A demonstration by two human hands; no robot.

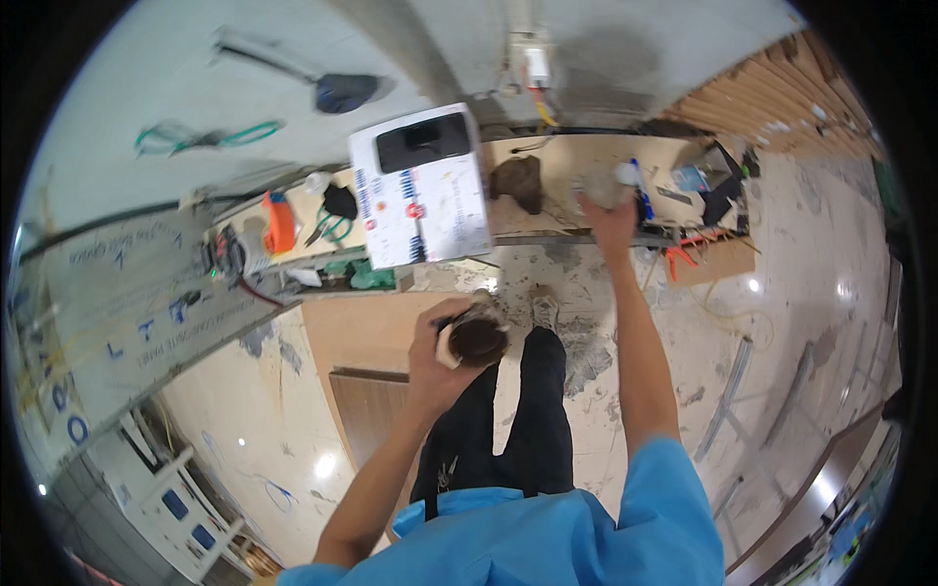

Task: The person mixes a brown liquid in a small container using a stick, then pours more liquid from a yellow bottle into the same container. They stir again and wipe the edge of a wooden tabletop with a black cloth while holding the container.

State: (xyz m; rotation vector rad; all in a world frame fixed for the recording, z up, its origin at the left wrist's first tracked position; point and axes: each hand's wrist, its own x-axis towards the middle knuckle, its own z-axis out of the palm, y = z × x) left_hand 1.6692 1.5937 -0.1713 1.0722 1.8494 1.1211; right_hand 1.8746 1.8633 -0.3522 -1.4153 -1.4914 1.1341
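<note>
My left hand [437,366] is wrapped round a round container with dark brown inside [479,338], held above my legs. Its open top faces up, and what the brown stuff is I cannot make out. My right arm stretches forward to the narrow bench [562,161]. There my right hand [611,225] is at a pale, see-through object [600,188], blurred by motion. The fingers are smeared, so whether they grip it does not show. To the left of it lies a crumpled brown cloth or bag [518,183].
A white box [430,210] with a black phone [422,143] on it overhangs the bench edge. Orange-handled clamps [678,259] lie at the right. An orange tool [279,223] sits at the left. Brown slats [772,98] lean behind; metal strips [725,398] lie on the floor.
</note>
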